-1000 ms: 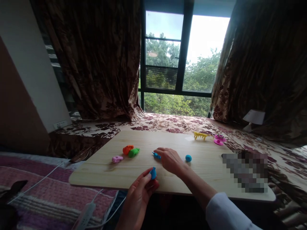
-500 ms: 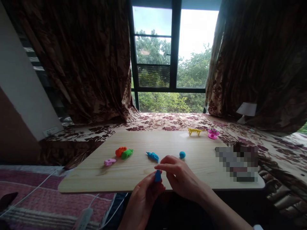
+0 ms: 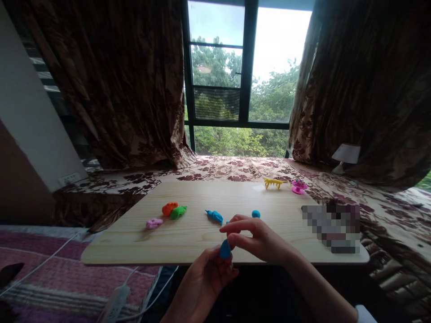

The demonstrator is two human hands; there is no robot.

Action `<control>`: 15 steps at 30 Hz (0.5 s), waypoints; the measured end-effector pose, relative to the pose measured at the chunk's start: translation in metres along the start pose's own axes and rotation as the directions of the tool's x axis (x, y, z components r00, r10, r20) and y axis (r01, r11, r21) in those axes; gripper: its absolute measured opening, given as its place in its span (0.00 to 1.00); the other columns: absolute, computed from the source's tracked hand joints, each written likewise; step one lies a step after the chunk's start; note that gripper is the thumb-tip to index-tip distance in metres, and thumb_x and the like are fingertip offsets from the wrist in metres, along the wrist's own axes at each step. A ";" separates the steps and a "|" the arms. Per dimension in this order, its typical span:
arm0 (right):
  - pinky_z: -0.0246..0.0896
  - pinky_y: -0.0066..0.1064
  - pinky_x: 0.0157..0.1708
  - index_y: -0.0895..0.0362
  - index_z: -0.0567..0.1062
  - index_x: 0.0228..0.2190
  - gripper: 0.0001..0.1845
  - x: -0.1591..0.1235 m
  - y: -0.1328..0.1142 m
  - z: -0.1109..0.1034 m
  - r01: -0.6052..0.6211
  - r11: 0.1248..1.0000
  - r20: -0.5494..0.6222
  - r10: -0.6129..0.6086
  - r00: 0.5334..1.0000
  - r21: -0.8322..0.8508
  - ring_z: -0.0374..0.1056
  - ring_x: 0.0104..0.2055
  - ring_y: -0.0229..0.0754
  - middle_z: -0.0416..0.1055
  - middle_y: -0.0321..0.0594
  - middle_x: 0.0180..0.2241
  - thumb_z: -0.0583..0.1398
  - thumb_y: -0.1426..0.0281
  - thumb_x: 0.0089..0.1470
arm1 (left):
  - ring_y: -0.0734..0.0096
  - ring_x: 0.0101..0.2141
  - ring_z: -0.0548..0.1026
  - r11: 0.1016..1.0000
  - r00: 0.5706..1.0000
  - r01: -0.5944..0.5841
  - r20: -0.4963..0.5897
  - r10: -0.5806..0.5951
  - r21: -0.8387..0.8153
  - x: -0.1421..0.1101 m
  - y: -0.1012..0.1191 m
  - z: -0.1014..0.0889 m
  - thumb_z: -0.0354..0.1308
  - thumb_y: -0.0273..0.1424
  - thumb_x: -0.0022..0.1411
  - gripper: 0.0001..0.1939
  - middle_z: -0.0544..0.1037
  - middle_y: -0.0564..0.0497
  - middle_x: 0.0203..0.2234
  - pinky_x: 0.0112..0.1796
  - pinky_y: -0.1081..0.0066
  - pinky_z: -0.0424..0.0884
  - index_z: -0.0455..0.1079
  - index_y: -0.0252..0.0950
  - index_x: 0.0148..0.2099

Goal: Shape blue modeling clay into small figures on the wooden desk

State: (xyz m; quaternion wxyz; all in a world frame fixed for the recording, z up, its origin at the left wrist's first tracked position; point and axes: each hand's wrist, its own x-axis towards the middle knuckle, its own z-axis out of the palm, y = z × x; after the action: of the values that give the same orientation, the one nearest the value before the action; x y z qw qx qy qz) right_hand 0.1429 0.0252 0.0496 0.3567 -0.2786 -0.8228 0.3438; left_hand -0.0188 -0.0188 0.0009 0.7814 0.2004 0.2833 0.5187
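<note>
My left hand [image 3: 210, 278] pinches a small blue piece of modelling clay [image 3: 225, 249], teardrop-shaped with its narrow end up, just in front of the table's near edge. From the right, my right hand [image 3: 259, 235] reaches over with its fingers apart. One of its fingertips touches the side of the clay, while the index finger stretches above the tip. Beyond the hands, a blue clay figure [image 3: 214, 216] with a pointed end lies on the wooden table [image 3: 191, 249]. A blue clay ball [image 3: 256, 214] sits behind my right hand, and a bit of blue beside its fingers is mostly hidden.
Orange clay [image 3: 169, 208], a green clay piece [image 3: 178, 212] and a pink one [image 3: 154, 223] lie at left. A yellow animal figure [image 3: 273, 183] and a magenta stand [image 3: 298, 186] are at the far right. A blurred-out object [image 3: 333, 229] lies near the right edge.
Both hands have shifted slightly right. The blue clay has turned and now shows a rounder, teardrop side. My right fingers have spread and moved back a little. The view has tilted slightly.
</note>
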 end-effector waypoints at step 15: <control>0.62 0.29 0.36 0.56 0.76 0.37 0.08 -0.015 0.003 0.006 0.001 1.000 -0.166 -0.003 0.986 -0.015 0.66 0.35 0.38 0.69 0.38 0.33 0.59 0.73 0.53 | 0.71 0.36 0.75 0.776 0.856 -0.422 -0.077 0.512 0.469 0.004 -0.014 0.011 0.66 0.31 0.45 0.17 0.80 0.52 0.32 0.36 0.78 0.70 0.72 0.37 0.41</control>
State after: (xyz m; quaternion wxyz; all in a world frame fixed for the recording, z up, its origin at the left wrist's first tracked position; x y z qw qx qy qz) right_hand 0.1474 0.0143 0.0386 0.4221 -0.3081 -0.7931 0.3127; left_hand -0.0009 -0.0203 -0.0001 0.5298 0.3809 0.4098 0.6374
